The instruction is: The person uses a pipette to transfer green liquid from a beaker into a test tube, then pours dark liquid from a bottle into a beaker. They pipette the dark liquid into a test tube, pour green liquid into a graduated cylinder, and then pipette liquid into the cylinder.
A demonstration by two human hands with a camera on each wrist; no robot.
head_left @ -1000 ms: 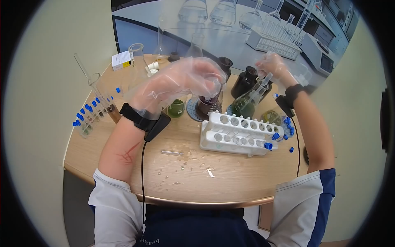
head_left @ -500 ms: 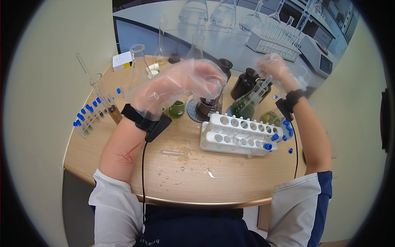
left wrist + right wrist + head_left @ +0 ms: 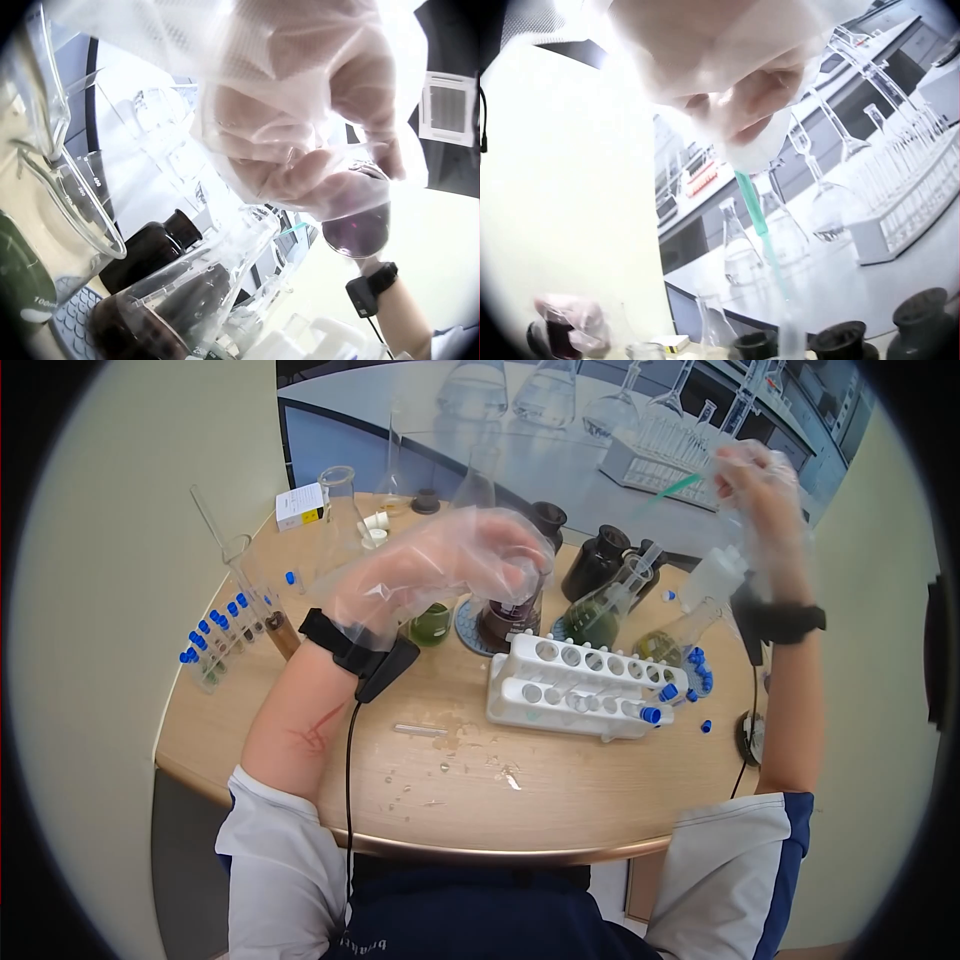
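Note:
My gloved left hand (image 3: 455, 560) grips a small glass vessel of purple liquid (image 3: 356, 225), above a conical flask (image 3: 142, 322) with dark contents on a blue mat. The fingers and glove hide the vessel's upper part. My gloved right hand (image 3: 762, 485) is raised at the back right, pinching a slim tube, green above (image 3: 751, 202) and clear below, that slants downward; its upper end is hidden in the fingers. Below that hand are dark bottles (image 3: 597, 560), a translucent white bottle (image 3: 712, 575) and a flask of green liquid (image 3: 592, 622) with a clear tube in its neck.
A white test tube rack (image 3: 570, 710) stands in front of the flasks. Several blue-capped tubes (image 3: 225, 640) stand at the left. Loose blue caps (image 3: 700, 670) lie at the right. A short glass tube (image 3: 420, 730) and wet spots are near the table's front.
My right hand has lifted up and to the right from above the dark bottles, and the green-and-clear tube now shows in it. The left hand has stayed almost still.

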